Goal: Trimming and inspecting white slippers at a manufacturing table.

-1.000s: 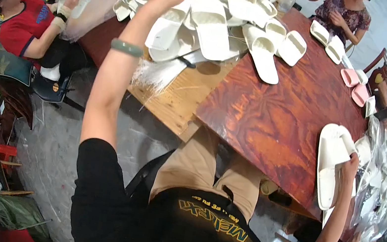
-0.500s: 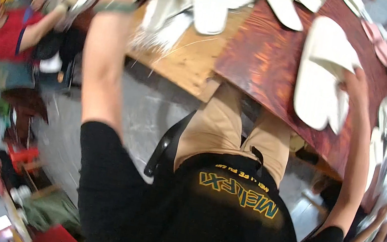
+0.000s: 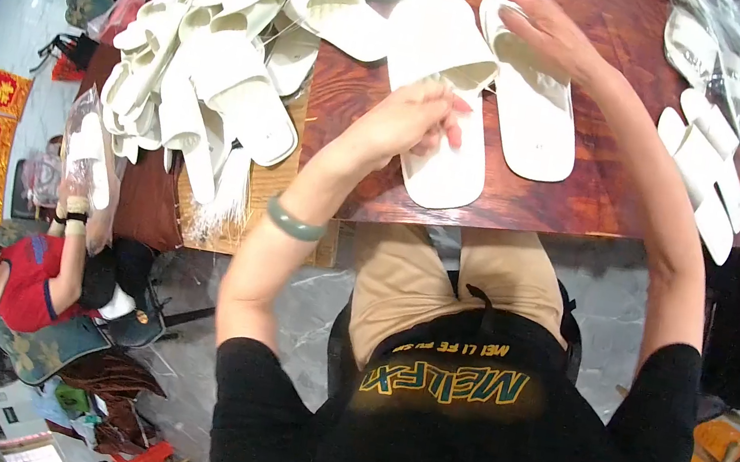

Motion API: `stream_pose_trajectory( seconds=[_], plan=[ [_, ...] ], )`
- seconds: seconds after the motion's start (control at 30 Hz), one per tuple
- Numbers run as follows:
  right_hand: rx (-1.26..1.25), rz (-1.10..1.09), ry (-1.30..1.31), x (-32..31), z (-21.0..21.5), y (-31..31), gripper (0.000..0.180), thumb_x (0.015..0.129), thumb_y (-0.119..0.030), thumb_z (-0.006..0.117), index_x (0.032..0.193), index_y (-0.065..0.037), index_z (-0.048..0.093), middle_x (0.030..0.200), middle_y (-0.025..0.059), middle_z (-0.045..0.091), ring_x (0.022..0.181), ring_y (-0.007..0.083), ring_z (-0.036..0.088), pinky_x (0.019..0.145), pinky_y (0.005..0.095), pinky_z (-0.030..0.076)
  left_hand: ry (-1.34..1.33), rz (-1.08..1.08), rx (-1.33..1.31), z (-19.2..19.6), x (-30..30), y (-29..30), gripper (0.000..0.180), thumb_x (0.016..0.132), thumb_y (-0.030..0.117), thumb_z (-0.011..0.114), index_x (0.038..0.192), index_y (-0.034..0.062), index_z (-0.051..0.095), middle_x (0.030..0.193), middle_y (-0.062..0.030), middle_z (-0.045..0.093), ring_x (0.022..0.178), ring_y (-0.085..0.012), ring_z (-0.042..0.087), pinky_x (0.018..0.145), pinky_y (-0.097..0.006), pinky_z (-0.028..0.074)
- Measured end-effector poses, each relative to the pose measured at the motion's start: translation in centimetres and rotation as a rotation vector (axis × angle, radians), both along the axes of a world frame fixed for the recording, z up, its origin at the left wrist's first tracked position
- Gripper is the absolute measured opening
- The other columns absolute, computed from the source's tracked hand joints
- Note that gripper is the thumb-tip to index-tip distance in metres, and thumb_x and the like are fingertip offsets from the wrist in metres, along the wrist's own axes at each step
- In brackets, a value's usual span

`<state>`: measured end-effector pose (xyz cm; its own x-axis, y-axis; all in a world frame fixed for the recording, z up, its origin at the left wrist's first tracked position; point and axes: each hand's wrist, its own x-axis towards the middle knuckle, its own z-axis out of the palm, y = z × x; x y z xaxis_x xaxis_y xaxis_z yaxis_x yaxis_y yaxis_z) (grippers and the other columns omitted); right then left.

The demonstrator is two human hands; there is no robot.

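Far off at the left, a seated person in a red top (image 3: 31,290) handles a clear bag (image 3: 87,155). Next comes a heap of white slippers (image 3: 213,64) spread over the counter (image 3: 575,204). Near the counter's middle, the left hand (image 3: 410,122), with a green bangle (image 3: 293,222) on its wrist, has its fingers closed on the strap of a white slipper (image 3: 442,98) lying flat. Just beside it to the right lies a second white slipper (image 3: 531,112); the right hand (image 3: 549,28) rests on its far end, fingers curled loosely over the strap. Further right sits a stacked pair of slippers (image 3: 707,186).
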<state>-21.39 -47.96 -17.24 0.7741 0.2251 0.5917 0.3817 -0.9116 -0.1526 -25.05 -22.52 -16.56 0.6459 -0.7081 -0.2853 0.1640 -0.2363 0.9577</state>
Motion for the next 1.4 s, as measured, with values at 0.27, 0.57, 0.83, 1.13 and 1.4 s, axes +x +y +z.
stream_pose_trajectory(
  seconds=[0.27, 0.57, 0.83, 1.13, 1.4],
  plan=[
    [0.243, 0.292, 0.191, -2.5, -0.3, 0.8, 0.038, 0.089, -0.036, 0.043, 0.101, -0.006, 0.062, 0.105, 0.0108, 0.059, 0.098, 0.0275, 0.057, 0.086, 0.0375, 0.043, 0.013, 0.155, -0.021, 0.2, -0.4, 0.2, 0.034, 0.099, 0.024, 0.036, 0.118, -0.0005, 0.049, 0.07, -0.0049, 0.059, 0.039, -0.0017, 0.026, 0.035, -0.018, 0.02],
    [0.122, 0.576, 0.071, -3.4, 4.2, 5.1, 0.011, 0.081, -0.012, 0.06, 0.084, -0.002, 0.064, 0.085, 0.0086, 0.063, 0.079, 0.0212, 0.061, 0.066, 0.0321, 0.047, -0.048, 0.24, 0.089, 0.2, -0.3, 0.1, 0.026, 0.097, 0.02, 0.04, 0.098, -0.0005, 0.056, 0.07, -0.0082, 0.064, 0.038, -0.0015, 0.031, 0.035, -0.018, 0.021],
    [-0.274, 0.496, 0.029, -4.6, 2.0, 7.1, 0.009, 0.07, -0.019, 0.062, 0.069, -0.01, 0.063, 0.076, 0.0038, 0.057, 0.08, 0.0193, 0.055, 0.075, 0.0324, 0.038, -0.043, 0.204, -0.008, 0.5, -1.9, 0.4, 0.024, 0.096, 0.019, 0.038, 0.095, 0.0035, 0.057, 0.067, -0.003, 0.064, 0.049, -0.0021, 0.036, 0.045, -0.018, 0.029],
    [-0.31, 0.474, 0.101, -4.8, 3.1, 6.9, 0.01, 0.071, -0.017, 0.063, 0.075, -0.008, 0.063, 0.08, 0.0065, 0.055, 0.082, 0.0218, 0.054, 0.076, 0.0345, 0.04, -0.384, 0.325, 0.071, -0.1, -4.2, 2.3, 0.022, 0.094, 0.016, 0.043, 0.095, -0.002, 0.056, 0.068, -0.0041, 0.062, 0.045, -0.0027, 0.038, 0.042, -0.018, 0.03],
    [0.067, 0.382, 0.338, 4.6, 0.2, 5.3, 0.024, 0.087, -0.023, 0.053, 0.096, -0.003, 0.062, 0.095, 0.0164, 0.062, 0.089, 0.0326, 0.058, 0.076, 0.0394, 0.046, -1.011, 0.458, 0.439, 0.0, -4.5, 0.8, 0.022, 0.084, 0.023, 0.056, 0.074, 0.0043, 0.063, 0.062, -0.0162, 0.059, 0.061, -0.0354, 0.06, 0.054, -0.043, 0.046]
  ],
)
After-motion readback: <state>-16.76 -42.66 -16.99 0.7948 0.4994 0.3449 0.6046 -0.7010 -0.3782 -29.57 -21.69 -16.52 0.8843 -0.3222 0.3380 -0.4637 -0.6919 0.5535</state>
